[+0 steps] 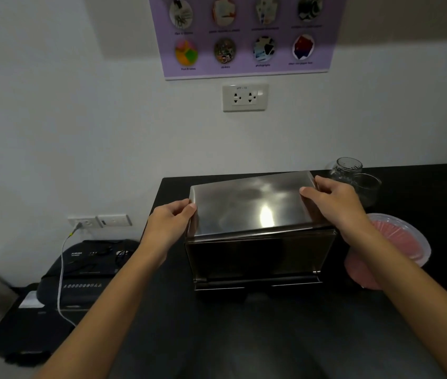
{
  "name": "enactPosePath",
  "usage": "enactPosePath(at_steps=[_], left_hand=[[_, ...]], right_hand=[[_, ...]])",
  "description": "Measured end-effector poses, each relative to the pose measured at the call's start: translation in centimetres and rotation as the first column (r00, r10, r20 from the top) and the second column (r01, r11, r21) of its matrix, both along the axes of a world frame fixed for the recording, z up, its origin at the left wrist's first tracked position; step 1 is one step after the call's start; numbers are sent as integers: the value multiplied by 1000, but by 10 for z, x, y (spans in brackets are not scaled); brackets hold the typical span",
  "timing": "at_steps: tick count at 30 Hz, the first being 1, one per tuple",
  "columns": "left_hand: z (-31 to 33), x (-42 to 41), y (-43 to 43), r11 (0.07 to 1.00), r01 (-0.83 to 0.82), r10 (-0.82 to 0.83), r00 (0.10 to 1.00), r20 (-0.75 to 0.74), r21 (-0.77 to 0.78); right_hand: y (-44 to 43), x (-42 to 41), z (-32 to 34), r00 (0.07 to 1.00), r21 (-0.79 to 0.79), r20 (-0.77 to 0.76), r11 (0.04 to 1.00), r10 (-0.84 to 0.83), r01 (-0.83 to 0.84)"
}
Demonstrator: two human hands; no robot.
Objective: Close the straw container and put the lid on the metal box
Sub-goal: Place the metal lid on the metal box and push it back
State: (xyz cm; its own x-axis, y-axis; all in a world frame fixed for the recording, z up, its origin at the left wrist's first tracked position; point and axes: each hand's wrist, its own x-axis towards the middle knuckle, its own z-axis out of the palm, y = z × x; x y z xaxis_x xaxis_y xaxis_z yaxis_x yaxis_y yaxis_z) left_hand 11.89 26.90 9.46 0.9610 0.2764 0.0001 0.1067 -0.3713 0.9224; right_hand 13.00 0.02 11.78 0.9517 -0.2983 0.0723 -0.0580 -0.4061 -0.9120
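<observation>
The lid (252, 205), brushed steel with a bright glare spot, sits slightly tilted atop the metal box (260, 258), whose dark front panel faces the camera. The left hand (169, 224) and right hand (334, 202) each have their grip clamped on a short end of the lid. The box stands near the worktop's (271, 337) left edge (open dark surface in front). The straw container (397, 242), clear with pink straws, lies just right. The wall socket (245, 97) reads "APP-10"; the purple poster (244, 34) captions include "stickers" and "photographs".
</observation>
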Motion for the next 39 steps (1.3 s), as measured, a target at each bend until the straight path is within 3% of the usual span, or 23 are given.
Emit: enactPosePath(at_steps=[8,21,27,34,37,39], left_hand=[[5,3,2,982,81,-76,996,-36,171],[1,1,1,991,17,-21,999,30,131],[0,0,5,992,31,-33,999,17,120],[-5,23,18,969,18,-30,999,-44,-245],[-13,42,16,969,-5,-18,996,-90,-245],[-19,50,16,975,-7,-20,993,-117,-224]], right_hand=[[-3,-3,-4,1000,-10,-19,1000,-13,13],[-6,-5,-11,996,-7,-79,999,45,-45],[-9,-2,-13,990,-125,-95,985,107,-119],[-21,29,0,986,5,-109,992,124,-125],[-18,47,1,977,165,-193,984,95,-63],[-18,53,-1,977,170,-200,985,73,-39]])
